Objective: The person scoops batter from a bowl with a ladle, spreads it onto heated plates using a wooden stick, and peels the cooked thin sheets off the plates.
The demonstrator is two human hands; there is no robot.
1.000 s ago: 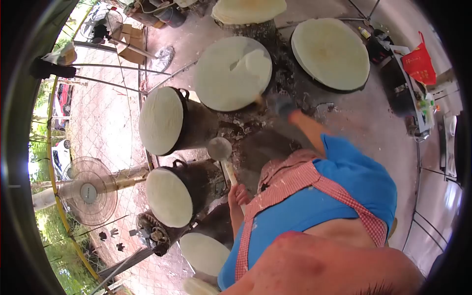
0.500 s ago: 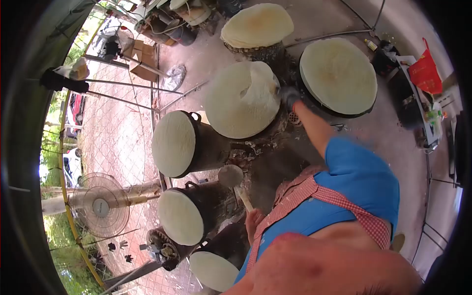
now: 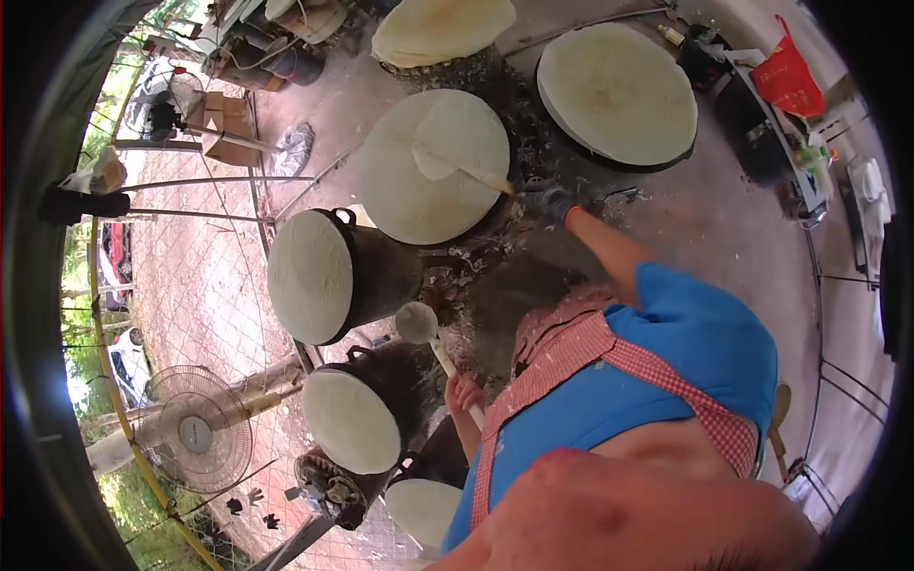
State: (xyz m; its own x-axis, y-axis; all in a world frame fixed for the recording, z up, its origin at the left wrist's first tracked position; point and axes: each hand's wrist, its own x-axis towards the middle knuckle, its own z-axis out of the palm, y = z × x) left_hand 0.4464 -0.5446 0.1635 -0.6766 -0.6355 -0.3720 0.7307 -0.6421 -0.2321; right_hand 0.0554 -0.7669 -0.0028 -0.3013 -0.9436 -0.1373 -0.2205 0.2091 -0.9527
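Observation:
My right hand (image 3: pixel 550 200), in a dark glove, is closed at the handle end of a long thin wooden-handled tool (image 3: pixel 484 178). The tool lies across a large round pale sheet (image 3: pixel 400 195) on a drum-like stove, its far end by a lighter oval patch (image 3: pixel 440 143). My left hand (image 3: pixel 464 392) wraps around the pale handle of a ladle (image 3: pixel 416 324), its round head raised over the gap between stoves. Near the ladle are two more pale-topped stoves, one with a flat sheet (image 3: pixel 309 276) and one with a smaller sheet (image 3: pixel 350 419).
To the right of my right hand sits another sheet-covered griddle (image 3: pixel 619 95), and a domed sheet (image 3: pixel 443 29) rises at the back. A standing fan (image 3: pixel 195 433) and wire fence are on the left. A red bag (image 3: pixel 785 71) rests on a side table at the right.
The fold on the large sheet has flattened, and the wooden-handled tool now shows across it. My left hand has brought the ladle away from my body. The whole view has shifted.

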